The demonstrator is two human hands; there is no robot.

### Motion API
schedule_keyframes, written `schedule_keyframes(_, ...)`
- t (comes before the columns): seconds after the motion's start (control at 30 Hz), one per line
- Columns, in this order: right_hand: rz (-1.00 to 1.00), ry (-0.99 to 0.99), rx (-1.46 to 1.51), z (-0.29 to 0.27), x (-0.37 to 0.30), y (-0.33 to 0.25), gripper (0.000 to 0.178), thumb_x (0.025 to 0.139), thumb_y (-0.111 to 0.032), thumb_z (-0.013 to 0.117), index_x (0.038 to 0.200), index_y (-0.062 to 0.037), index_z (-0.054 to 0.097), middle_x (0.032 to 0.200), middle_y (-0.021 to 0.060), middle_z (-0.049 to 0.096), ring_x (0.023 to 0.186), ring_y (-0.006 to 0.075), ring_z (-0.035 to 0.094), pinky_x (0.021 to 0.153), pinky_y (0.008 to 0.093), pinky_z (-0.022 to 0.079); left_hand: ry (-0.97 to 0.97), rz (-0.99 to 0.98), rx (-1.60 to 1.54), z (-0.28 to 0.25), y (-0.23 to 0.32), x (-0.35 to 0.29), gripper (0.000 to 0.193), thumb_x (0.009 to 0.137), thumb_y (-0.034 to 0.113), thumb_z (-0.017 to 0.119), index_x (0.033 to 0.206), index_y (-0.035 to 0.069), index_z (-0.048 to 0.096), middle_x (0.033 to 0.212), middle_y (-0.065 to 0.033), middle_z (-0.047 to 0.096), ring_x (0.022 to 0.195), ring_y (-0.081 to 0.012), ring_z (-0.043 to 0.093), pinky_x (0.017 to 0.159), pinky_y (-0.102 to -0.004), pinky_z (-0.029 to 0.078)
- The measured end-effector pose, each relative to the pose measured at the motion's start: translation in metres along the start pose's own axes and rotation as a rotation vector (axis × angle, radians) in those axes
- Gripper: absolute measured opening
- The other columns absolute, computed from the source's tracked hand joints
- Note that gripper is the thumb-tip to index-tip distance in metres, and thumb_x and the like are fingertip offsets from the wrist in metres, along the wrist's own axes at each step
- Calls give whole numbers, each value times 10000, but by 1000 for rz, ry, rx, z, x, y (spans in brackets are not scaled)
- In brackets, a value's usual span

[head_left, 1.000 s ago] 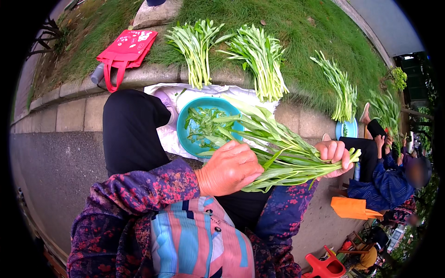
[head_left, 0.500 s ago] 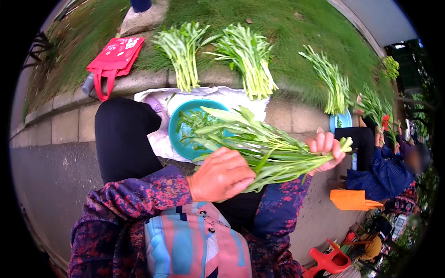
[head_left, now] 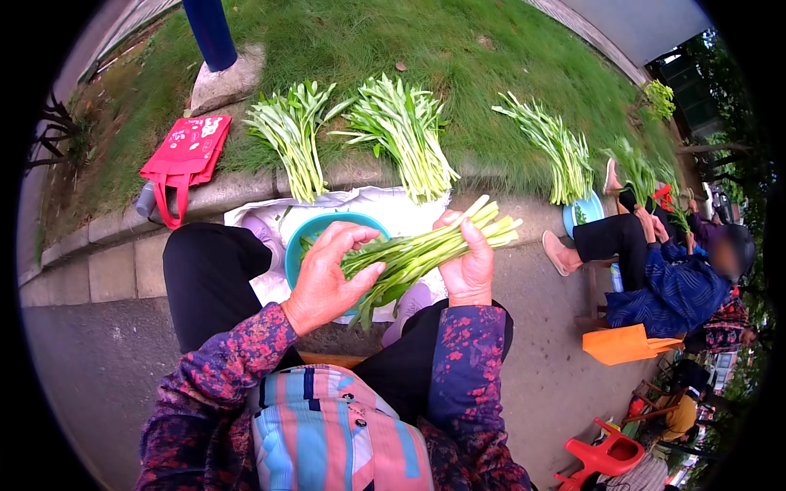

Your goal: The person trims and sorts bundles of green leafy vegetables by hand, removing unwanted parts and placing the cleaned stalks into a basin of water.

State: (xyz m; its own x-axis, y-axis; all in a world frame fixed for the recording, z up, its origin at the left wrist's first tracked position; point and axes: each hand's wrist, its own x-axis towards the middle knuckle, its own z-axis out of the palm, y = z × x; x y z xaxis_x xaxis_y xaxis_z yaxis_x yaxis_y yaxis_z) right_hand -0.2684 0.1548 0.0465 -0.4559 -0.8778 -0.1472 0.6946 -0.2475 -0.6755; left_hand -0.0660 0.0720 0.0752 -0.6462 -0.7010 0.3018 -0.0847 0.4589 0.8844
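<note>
My right hand [head_left: 468, 266] is closed around a bunch of long-stemmed leafy greens [head_left: 422, 250]. Its pale cut stems point up to the right, and its leaves hang to the left over a turquoise basin [head_left: 360, 216]. Beside the leafy part is my left hand [head_left: 329, 274], thumb and fingers apart, gripping nothing that I can see. Loose leaves lie in the basin, partly hidden by my hands. The basin stands on a white sheet [head_left: 237, 219] between my knees. Two bundles of similar greens [head_left: 292, 139] [head_left: 403, 135] lie on the curb and grass ahead.
A red tote bag [head_left: 187, 151] lies on the curb at left, near a blue post [head_left: 210, 33]. To the right, another bundle [head_left: 557, 151] lies by a light blue basin [head_left: 583, 211]. A seated person [head_left: 671, 278] handles greens there, near an orange bag [head_left: 626, 344] and red stool [head_left: 610, 452].
The bunch has swung so its stems point more upward, and my right hand has moved left with it. My left hand has shifted left and up, its fingers spreading. The view has tilted slightly.
</note>
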Motion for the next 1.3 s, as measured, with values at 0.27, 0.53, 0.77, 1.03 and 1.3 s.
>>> schedule_keyframes(0.27,130,-40,-118,13,-3,29,255,861,-246,597,970,-15,597,942,80,609,916,184,561,863,341,432,-86,-111,-49,4,-9,5,455,732,64,721,1150,16,549,1068,-104,550,1007,-191,535,910,-302,414)
schedule_keyframes(0.53,184,-3,-130,19,-1,38,275,887,-271,590,984,-13,591,937,97,634,847,167,598,794,320,480,-330,-453,-438,2,-36,10,352,894,161,585,1189,-24,538,1064,-74,615,959,-107,562,867,-273,452)
schedule_keyframes(0.77,267,126,-82,20,2,54,354,884,-298,601,1063,2,541,956,115,629,869,169,600,788,314,491,-490,-521,-596,12,-49,9,506,886,244,607,1285,-13,430,1137,-73,565,1022,-111,527,910,-269,419)
schedule_keyframes(1.03,206,186,-72,20,4,58,321,865,-256,627,1056,-10,548,914,94,637,790,162,612,704,308,510,-276,-435,-415,11,-49,0,599,773,146,732,1277,16,435,1100,-77,576,1051,-178,537,952,-296,399)
schedule_keyframes(1.3,281,203,-99,9,7,51,281,886,-292,591,1020,-45,573,905,80,636,730,149,599,582,280,478,-228,-10,94,-7,-31,-14,351,709,80,747,1039,48,631,948,-82,614,893,-190,587,815,-299,461)
